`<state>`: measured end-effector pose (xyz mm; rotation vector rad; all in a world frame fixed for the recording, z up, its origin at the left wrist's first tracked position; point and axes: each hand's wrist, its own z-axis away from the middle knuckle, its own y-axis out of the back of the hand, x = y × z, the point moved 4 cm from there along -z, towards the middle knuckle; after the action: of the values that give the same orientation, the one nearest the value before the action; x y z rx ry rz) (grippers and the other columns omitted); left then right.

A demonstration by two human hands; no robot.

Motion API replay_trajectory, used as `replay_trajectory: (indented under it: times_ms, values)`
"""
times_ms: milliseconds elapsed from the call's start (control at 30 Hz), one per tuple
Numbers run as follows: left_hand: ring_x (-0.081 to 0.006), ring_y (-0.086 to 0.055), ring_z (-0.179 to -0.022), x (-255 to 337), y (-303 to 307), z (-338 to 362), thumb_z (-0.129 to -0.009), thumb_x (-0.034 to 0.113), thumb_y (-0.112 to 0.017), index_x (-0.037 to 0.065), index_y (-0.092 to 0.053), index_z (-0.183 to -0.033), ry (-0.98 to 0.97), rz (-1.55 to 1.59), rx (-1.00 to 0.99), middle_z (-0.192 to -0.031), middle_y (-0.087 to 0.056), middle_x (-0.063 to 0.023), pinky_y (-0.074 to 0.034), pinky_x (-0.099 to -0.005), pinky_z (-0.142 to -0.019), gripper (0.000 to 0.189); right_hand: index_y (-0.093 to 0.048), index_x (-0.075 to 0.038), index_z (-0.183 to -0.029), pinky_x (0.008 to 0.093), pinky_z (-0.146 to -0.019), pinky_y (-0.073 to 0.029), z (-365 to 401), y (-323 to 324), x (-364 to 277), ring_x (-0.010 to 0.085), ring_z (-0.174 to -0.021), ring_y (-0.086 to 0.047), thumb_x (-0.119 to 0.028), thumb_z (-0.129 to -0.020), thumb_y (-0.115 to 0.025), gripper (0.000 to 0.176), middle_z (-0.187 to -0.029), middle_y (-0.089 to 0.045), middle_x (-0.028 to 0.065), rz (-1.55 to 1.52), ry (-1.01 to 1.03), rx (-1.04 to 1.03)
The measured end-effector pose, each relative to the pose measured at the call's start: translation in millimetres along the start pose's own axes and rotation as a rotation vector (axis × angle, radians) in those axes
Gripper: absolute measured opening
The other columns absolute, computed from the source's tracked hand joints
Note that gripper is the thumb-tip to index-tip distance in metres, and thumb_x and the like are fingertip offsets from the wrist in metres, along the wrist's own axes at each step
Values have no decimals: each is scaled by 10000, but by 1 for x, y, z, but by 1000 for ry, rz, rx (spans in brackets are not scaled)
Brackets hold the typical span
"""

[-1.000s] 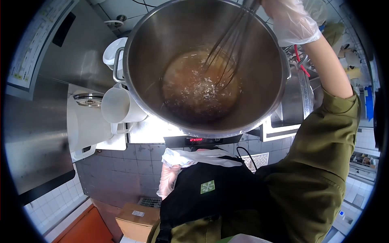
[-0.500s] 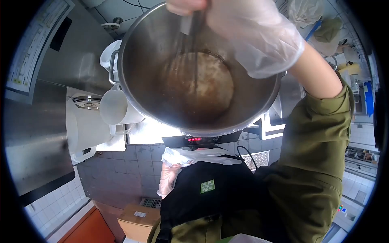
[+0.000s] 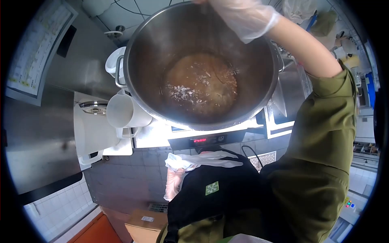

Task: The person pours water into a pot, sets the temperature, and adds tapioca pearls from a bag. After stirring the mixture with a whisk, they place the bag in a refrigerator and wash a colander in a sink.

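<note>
A large steel pot (image 3: 139, 81) holds brown liquid (image 3: 202, 81) with white shiny flecks on its surface. Above its far rim, my right hand (image 3: 239, 16) in a clear plastic glove is closed around a whisk (image 3: 208, 30); the fingers are partly cut off by the top edge, and the whisk is a dark blur. My left hand (image 3: 174, 182), also gloved, hangs low at the left side of the black apron (image 3: 235, 182). White plastic (image 3: 186, 161) and the apron cover its fingers.
Under the pot is a cooker with a red-lit display (image 3: 199, 140). To the left stand a white plastic jug (image 3: 121, 111), a round steel lid (image 3: 94, 107) and a steel cabinet (image 3: 38, 137). A cardboard box (image 3: 146, 224) lies on the floor.
My right hand has moved up and away toward the far rim with the whisk. More of the liquid shows, and the view has shifted slightly. The left hand stays low.
</note>
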<state>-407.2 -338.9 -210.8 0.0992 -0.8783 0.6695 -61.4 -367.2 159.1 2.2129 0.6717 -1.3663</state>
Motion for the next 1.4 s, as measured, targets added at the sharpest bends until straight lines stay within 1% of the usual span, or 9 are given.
replay_trajectory:
  times_ms: [133,300,600,700,1000,1100,1200,1300,1400]
  values:
    - [-156,-540,-956,-7,1,2,-823,-23,-546,62,-467,-1176,-17,71,-15,-1076,-566,-55,-422,-289,-852,372,-560,-58,-830,193,-435,-332,-5,-24,6,50,-474,-398,-138,-785,-533,95,-581,-450,-33,-213,34,-16]
    - [-158,-539,-965,-5,-1,6,-822,16,-579,60,-465,-1182,-49,112,-41,-1083,-562,-58,-424,-293,-854,380,-562,-33,-818,194,-436,-325,12,-41,-7,51,-477,-387,-90,-801,-489,95,-569,-433,-30,-522,13,-356]
    - [-157,-541,-968,-3,-6,14,-829,11,-569,58,-470,-1172,-102,139,-63,-1073,-570,-56,-426,-295,-856,360,-570,-28,-760,215,-480,-322,27,-23,-13,52,-524,-391,-138,-785,-495,136,-592,-458,-24,1,-115,-311]
    - [-158,-541,-971,-8,-3,13,-830,8,-564,63,-473,-1169,-72,70,-26,-1077,-571,-55,-424,-295,-858,355,-578,-28,-768,225,-533,-359,10,-24,11,64,-586,-434,-129,-778,-503,126,-634,-493,-16,73,4,-179]
    - [-158,-527,-1003,-11,-3,19,-837,36,-569,85,-457,-1204,-12,94,-13,-1105,-560,-49,-405,-306,-882,387,-583,-37,-786,210,-539,-359,-2,-43,23,48,-591,-433,-92,-776,-529,77,-656,-498,-21,-262,259,-140]
    - [-154,-516,-1019,-6,-7,24,-845,57,-565,86,-451,-1210,-76,81,-52,-1121,-549,-52,-391,-300,-895,383,-577,-40,-809,184,-478,-325,19,-48,4,32,-523,-394,-74,-786,-520,71,-616,-466,-30,-495,14,-310]
    - [-153,-506,-1034,6,-15,37,-849,61,-561,80,-450,-1207,-118,169,-89,-1127,-543,-58,-382,-296,-904,375,-564,-19,-824,176,-433,-299,37,-42,-18,29,-474,-364,-75,-802,-497,91,-577,-431,-36,-486,-9,-432]
    - [-158,-514,-1023,6,-16,35,-847,49,-557,75,-450,-1205,-116,201,-105,-1117,-545,-67,-395,-299,-891,374,-556,-2,-818,182,-433,-296,32,-33,-16,38,-466,-361,-69,-802,-481,102,-560,-417,-38,-357,-193,-373]
    - [-167,-530,-1000,-1,-7,21,-843,22,-549,72,-456,-1195,0,-2,-5,-1099,-555,-71,-414,-302,-875,368,-561,-16,-813,195,-440,-309,19,-22,1,49,-468,-373,-87,-793,-489,103,-565,-426,-32,-179,-165,-312]
